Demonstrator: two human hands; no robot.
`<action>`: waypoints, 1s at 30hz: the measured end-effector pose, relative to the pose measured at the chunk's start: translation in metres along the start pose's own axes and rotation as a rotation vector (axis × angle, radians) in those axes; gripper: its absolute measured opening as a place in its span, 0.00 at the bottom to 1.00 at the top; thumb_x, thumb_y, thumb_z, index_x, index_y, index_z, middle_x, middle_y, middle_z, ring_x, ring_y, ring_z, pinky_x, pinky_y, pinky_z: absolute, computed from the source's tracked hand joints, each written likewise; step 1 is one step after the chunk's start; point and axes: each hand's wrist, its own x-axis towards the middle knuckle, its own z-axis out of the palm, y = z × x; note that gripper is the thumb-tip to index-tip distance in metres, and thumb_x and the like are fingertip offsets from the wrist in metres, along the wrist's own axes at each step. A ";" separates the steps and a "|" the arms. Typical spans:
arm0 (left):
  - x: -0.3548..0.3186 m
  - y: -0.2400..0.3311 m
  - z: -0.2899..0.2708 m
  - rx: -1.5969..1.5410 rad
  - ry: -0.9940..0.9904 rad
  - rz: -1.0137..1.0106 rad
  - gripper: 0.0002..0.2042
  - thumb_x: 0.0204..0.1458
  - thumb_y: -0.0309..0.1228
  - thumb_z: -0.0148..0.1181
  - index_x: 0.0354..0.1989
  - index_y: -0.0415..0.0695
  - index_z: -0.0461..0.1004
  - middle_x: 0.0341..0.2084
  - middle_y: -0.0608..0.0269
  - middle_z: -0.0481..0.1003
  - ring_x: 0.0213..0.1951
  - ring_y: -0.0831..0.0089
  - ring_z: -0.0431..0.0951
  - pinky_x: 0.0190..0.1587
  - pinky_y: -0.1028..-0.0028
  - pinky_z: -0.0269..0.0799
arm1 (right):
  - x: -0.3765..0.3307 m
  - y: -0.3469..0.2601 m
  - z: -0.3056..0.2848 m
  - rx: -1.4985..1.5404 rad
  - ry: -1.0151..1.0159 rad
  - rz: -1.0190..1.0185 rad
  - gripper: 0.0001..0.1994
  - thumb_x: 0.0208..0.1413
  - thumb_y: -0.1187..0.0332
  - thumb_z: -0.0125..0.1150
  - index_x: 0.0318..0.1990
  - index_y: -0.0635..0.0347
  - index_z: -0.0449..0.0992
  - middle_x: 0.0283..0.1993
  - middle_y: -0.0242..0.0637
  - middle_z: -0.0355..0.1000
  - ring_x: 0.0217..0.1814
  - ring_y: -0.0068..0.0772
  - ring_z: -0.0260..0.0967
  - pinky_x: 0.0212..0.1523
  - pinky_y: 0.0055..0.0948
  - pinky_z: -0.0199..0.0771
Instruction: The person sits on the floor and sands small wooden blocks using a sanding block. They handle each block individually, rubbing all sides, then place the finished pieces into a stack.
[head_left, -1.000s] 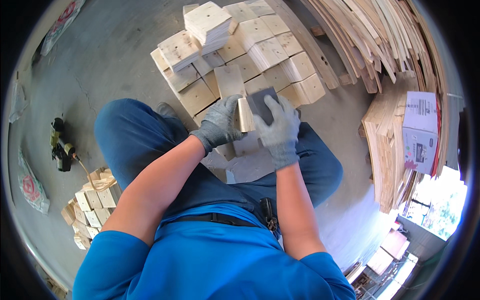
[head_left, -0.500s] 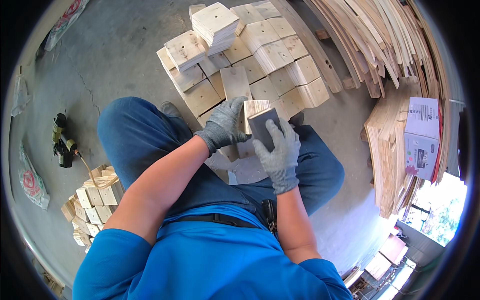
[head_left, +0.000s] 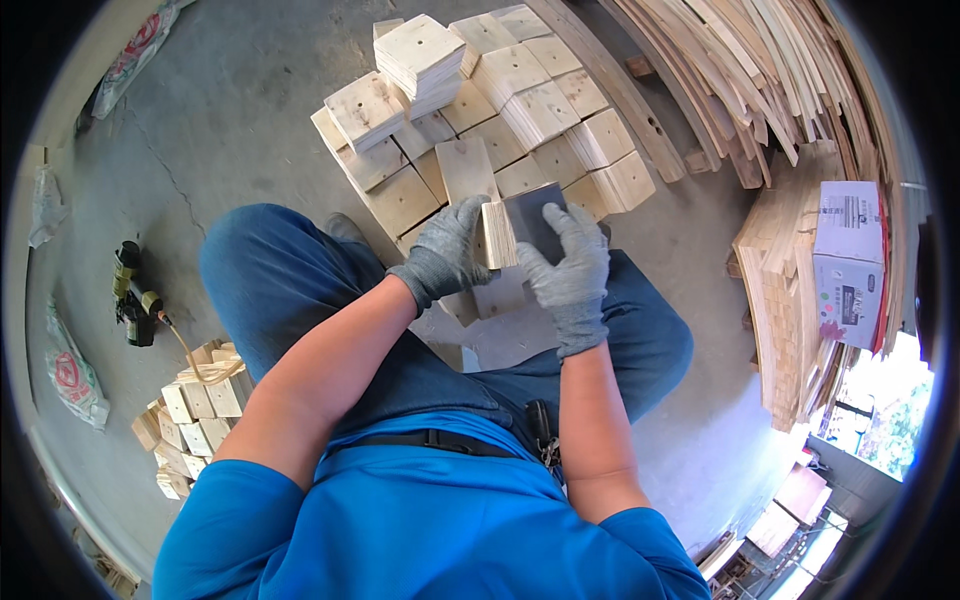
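My left hand (head_left: 446,248), in a grey knit glove, grips a pale wooden block (head_left: 499,236) from its left side. The block's striped edge faces up and looks like several thin boards pressed together. My right hand (head_left: 570,268), gloved alike, is closed on a dark grey sanding block (head_left: 536,222). That dark block lies against the right side of the wood, its flat face showing. Beneath both hands, more wooden pieces (head_left: 466,168) rest between my legs.
Stacked square wooden boards (head_left: 405,197) with small holes cover the floor ahead. Long planks (head_left: 735,85) and a white carton (head_left: 848,262) stand at the right. At the left are a nail gun (head_left: 133,295) with a hose and a pile of small wood blocks (head_left: 195,415).
The sanding block has shifted from the near end of the wooden block to its right side. My right hand moved slightly right and up with it. The wooden block has turned in my left hand.
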 end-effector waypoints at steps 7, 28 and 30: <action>-0.002 0.010 -0.003 0.052 -0.053 -0.114 0.56 0.36 0.45 0.85 0.76 0.42 0.58 0.64 0.42 0.71 0.67 0.45 0.72 0.73 0.57 0.69 | -0.039 0.026 -0.027 0.524 0.051 0.492 0.30 0.54 0.68 0.82 0.64 0.66 0.79 0.63 0.48 0.79 0.62 0.41 0.78 0.66 0.38 0.77; -0.005 0.033 -0.021 0.023 -0.075 -0.154 0.56 0.37 0.43 0.86 0.76 0.44 0.59 0.68 0.43 0.68 0.71 0.44 0.69 0.74 0.56 0.68 | -0.058 0.040 0.000 0.867 0.034 0.753 0.28 0.60 0.72 0.77 0.66 0.69 0.77 0.59 0.41 0.81 0.56 0.28 0.78 0.60 0.29 0.79; -0.003 0.031 -0.021 0.008 -0.062 -0.107 0.55 0.36 0.41 0.86 0.76 0.45 0.60 0.67 0.43 0.69 0.70 0.44 0.70 0.74 0.56 0.68 | -0.059 0.041 0.001 0.872 0.039 0.748 0.28 0.60 0.72 0.77 0.66 0.69 0.77 0.59 0.41 0.81 0.56 0.29 0.78 0.60 0.29 0.79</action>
